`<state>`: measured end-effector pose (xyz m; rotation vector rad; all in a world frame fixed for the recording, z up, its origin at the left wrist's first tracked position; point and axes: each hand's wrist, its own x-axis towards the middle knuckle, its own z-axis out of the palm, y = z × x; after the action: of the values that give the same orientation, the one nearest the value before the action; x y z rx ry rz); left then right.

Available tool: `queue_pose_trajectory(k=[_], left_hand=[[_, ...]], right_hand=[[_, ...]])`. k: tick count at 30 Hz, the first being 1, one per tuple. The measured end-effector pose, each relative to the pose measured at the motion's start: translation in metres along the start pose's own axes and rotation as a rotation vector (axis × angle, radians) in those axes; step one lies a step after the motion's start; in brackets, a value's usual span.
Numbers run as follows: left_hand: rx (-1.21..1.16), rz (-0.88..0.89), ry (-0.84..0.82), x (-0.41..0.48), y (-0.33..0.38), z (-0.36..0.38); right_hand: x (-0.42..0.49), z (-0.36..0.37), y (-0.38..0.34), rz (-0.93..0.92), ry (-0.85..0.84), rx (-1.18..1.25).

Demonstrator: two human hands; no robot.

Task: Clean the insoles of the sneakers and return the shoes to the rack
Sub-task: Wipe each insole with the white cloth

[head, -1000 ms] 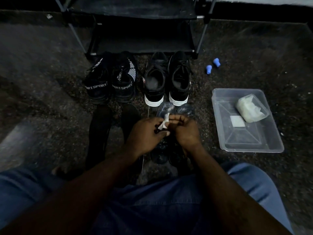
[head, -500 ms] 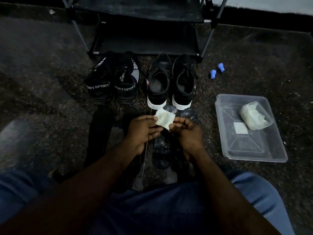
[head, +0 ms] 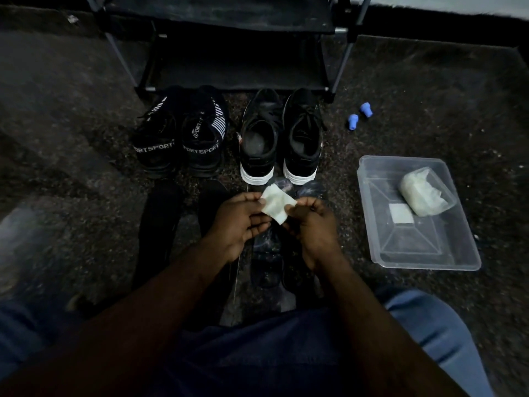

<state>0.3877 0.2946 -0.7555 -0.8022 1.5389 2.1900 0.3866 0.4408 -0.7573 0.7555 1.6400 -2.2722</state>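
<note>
My left hand (head: 239,220) and my right hand (head: 313,224) hold a small white wipe (head: 277,204) spread flat between them, each pinching one side. Under the hands two greyish insoles (head: 267,253) lie on the dark floor, partly hidden. Two black insoles (head: 160,224) lie to their left. Beyond them stand a black pair of sneakers marked SPORT (head: 183,138) and a black pair with white soles (head: 282,138), heels toward me. The black shoe rack (head: 229,47) stands behind the shoes.
A clear plastic tray (head: 418,247) sits on the floor to the right, holding a bag of white wipes (head: 423,190) and one flat white square (head: 400,217). Two small blue caps (head: 359,114) lie near the rack's right leg. My knees frame the bottom.
The wipe was bunched between my fingers a second ago; it is now unfolded into a flat square held by both hands, slightly higher.
</note>
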Motion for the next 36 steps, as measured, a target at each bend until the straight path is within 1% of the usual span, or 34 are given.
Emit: queue_pose_trajectory(k=[2, 5, 8, 11, 13, 16, 19, 21, 24, 29, 32, 34, 36], left_hand=[[0.038, 0.009, 0.004, 0.001, 0.0, 0.002], [0.013, 0.02, 0.048, 0.003, 0.002, 0.006], [-0.047, 0.025, 0.081, 0.007, 0.006, 0.008], [0.001, -0.011, 0.12, 0.011, 0.008, 0.007], [0.04, -0.05, 0.122, 0.012, 0.01, 0.006], [0.073, -0.077, 0.094, 0.014, 0.012, 0.004], [0.083, -0.085, 0.081, 0.016, 0.015, 0.006], [0.052, -0.071, 0.041, 0.017, 0.017, 0.006], [0.005, -0.027, -0.04, 0.016, 0.02, 0.005], [0.074, 0.075, -0.009, 0.017, 0.018, 0.005], [0.175, 0.205, 0.027, 0.019, 0.015, 0.008], [0.238, 0.285, 0.019, 0.02, 0.013, 0.009], [0.276, 0.332, 0.0, 0.021, 0.011, 0.009]], right_hand=[[0.002, 0.0, 0.0, -0.03, 0.024, 0.026], [0.002, -0.001, -0.001, -0.057, -0.024, -0.009], [0.003, 0.0, 0.002, -0.126, -0.137, -0.125], [0.002, 0.0, 0.004, -0.136, -0.293, -0.142], [0.001, 0.0, 0.005, -0.117, -0.341, -0.177], [0.004, -0.004, 0.007, -0.073, -0.303, -0.205], [0.008, -0.005, 0.004, 0.001, -0.254, -0.096], [0.01, -0.006, 0.002, 0.021, -0.221, -0.048], [0.011, -0.008, 0.002, -0.008, -0.201, -0.073], [0.014, -0.006, 0.005, -0.063, -0.198, -0.102], [0.015, -0.008, 0.009, -0.179, -0.222, -0.272], [0.018, -0.009, 0.01, -0.265, -0.231, -0.388], [0.018, -0.009, 0.009, -0.3, -0.205, -0.398]])
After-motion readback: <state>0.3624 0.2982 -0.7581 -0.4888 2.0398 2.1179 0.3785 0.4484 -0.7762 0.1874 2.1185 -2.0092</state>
